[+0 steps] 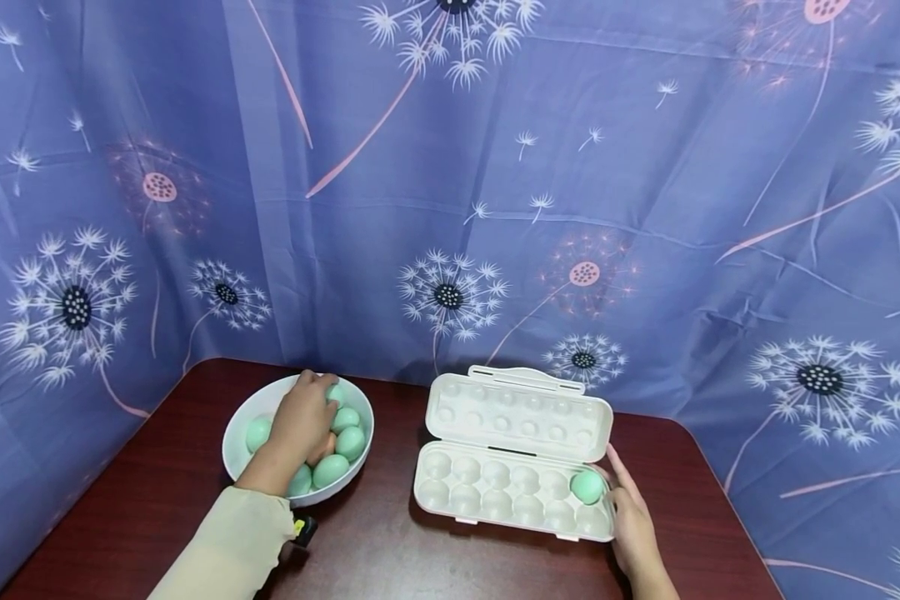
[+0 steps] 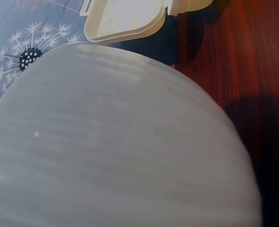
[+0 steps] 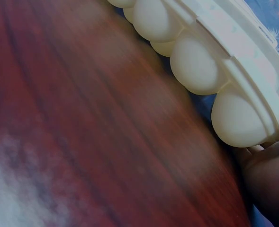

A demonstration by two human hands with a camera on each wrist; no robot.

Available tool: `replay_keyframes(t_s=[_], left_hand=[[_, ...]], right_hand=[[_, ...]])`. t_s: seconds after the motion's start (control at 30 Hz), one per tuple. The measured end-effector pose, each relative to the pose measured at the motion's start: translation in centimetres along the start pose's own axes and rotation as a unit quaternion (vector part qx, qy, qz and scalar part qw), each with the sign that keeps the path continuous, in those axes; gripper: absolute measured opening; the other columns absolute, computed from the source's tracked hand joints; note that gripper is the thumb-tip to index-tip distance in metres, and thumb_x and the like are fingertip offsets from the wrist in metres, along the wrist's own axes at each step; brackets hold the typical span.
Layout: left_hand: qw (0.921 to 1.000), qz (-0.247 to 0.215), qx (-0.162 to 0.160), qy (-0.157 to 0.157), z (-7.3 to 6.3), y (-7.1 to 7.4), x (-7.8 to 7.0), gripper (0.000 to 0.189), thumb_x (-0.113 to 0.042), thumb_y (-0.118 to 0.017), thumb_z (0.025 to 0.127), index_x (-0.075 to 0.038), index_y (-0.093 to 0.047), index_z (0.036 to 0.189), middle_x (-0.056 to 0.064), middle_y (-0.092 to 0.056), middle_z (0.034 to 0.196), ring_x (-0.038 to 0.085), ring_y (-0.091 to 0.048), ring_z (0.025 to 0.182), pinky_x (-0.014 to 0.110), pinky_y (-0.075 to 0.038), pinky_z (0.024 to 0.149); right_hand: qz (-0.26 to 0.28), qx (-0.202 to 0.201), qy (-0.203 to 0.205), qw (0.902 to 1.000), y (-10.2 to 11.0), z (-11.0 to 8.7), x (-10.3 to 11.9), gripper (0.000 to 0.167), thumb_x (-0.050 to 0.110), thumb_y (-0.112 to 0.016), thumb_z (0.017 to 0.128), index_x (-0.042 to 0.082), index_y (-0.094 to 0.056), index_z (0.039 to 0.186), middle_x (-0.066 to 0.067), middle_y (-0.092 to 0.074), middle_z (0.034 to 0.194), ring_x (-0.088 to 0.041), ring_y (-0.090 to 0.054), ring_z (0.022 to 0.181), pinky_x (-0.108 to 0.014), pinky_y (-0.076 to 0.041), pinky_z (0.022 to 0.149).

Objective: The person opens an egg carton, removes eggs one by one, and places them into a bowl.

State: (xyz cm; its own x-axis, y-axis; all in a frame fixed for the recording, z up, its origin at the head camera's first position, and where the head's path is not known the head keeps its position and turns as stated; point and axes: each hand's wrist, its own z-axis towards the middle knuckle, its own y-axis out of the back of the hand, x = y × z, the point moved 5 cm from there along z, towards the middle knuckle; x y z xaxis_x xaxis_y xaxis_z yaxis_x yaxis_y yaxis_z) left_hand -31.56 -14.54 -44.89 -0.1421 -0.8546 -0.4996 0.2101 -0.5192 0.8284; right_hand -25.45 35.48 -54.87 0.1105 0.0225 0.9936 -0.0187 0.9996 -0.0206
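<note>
My left hand [image 1: 306, 421] reaches into a white bowl [image 1: 234, 450] of pale green eggs [image 1: 331, 472]. Its fingers bend down among them, close to an egg [image 1: 336, 394] at the far side; whether they grip one is hidden. On the right lies an opened white egg carton [image 1: 495, 502], its lid [image 1: 521, 412] tilted back. One green egg [image 1: 587, 487] sits in the back-row cup at the right end. My right hand [image 1: 632, 521] holds the carton's right end, thumb at the rim; in the right wrist view fingers [image 3: 246, 153] show beneath it.
A dark red wooden table [image 1: 390, 550] carries everything. Behind it hangs a blue curtain [image 1: 360, 275] with dandelion prints, close to the table's back edge. In the left wrist view the bowl's outer wall [image 2: 130, 142] fills most of the picture.
</note>
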Motion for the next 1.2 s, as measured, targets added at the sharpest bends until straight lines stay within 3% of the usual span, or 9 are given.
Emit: replay_keyframes(t_s=[0.27, 0.57, 0.77, 0.93, 1.07, 1.2], left_hand=[[1.0000, 0.007, 0.000, 0.001, -0.1, 0.1, -0.1, 0.042, -0.008, -0.066, 0.093, 0.001, -0.060, 0.134, 0.026, -0.057, 0.125, 0.043, -0.064, 0.105, 0.054, -0.052, 0.092], [0.9995, 0.014, -0.005, 0.026, -0.3, 0.6, -0.4, 0.052, -0.020, -0.066, 0.095, 0.000, -0.053, 0.142, 0.028, -0.055, 0.131, 0.047, -0.060, 0.115, 0.059, -0.051, 0.092], [0.9994, 0.017, -0.008, 0.030, -0.4, 0.8, -1.2, 0.062, -0.032, -0.061, 0.099, -0.002, -0.045, 0.150, 0.030, -0.047, 0.144, 0.050, -0.046, 0.132, 0.063, -0.043, 0.103], [0.9992, 0.016, -0.003, 0.036, -0.7, 1.0, -2.0, 0.067, -0.039, -0.058, 0.100, -0.004, -0.040, 0.154, 0.031, -0.035, 0.156, 0.050, -0.024, 0.149, 0.068, -0.029, 0.114], [0.9993, 0.009, 0.006, 0.037, -1.0, 0.9, -2.6, 0.073, -0.046, -0.058, 0.099, -0.008, -0.035, 0.157, 0.029, -0.027, 0.161, 0.048, -0.009, 0.155, 0.067, -0.017, 0.121], [0.9996, 0.010, 0.007, 0.025, -0.9, 0.6, -3.5, 0.080, -0.055, -0.058, 0.097, -0.012, -0.031, 0.159, 0.027, -0.022, 0.164, 0.047, -0.003, 0.156, 0.070, -0.012, 0.121]], right_hand=[[0.006, 0.006, -0.001, 1.0000, -0.1, 0.0, 0.1, 0.069, -0.007, -0.016, 0.099, 0.017, -0.013, 0.164, 0.016, -0.061, 0.135, 0.004, -0.058, 0.119, -0.017, -0.053, 0.092], [-0.003, -0.011, -0.018, 0.9998, 0.0, -0.1, 0.0, 0.071, -0.007, -0.017, 0.098, 0.018, -0.013, 0.164, 0.019, -0.062, 0.130, 0.006, -0.058, 0.117, -0.016, -0.052, 0.092], [-0.012, -0.019, -0.027, 0.9994, 0.1, -0.1, 0.0, 0.070, -0.006, -0.018, 0.098, 0.019, -0.013, 0.164, 0.020, -0.061, 0.130, 0.007, -0.057, 0.117, -0.015, -0.052, 0.092], [-0.010, -0.017, -0.027, 0.9995, 0.1, -0.1, 0.0, 0.071, -0.006, -0.018, 0.098, 0.019, -0.013, 0.164, 0.020, -0.062, 0.130, 0.007, -0.058, 0.117, -0.016, -0.052, 0.092], [-0.011, -0.018, -0.029, 0.9993, 0.1, -0.1, 0.0, 0.071, -0.006, -0.018, 0.098, 0.020, -0.013, 0.164, 0.022, -0.062, 0.127, 0.006, -0.058, 0.116, -0.016, -0.053, 0.091], [-0.007, -0.014, -0.023, 0.9996, 0.1, -0.1, 0.0, 0.071, -0.006, -0.018, 0.098, 0.019, -0.013, 0.164, 0.023, -0.062, 0.128, 0.006, -0.058, 0.117, -0.016, -0.053, 0.091]])
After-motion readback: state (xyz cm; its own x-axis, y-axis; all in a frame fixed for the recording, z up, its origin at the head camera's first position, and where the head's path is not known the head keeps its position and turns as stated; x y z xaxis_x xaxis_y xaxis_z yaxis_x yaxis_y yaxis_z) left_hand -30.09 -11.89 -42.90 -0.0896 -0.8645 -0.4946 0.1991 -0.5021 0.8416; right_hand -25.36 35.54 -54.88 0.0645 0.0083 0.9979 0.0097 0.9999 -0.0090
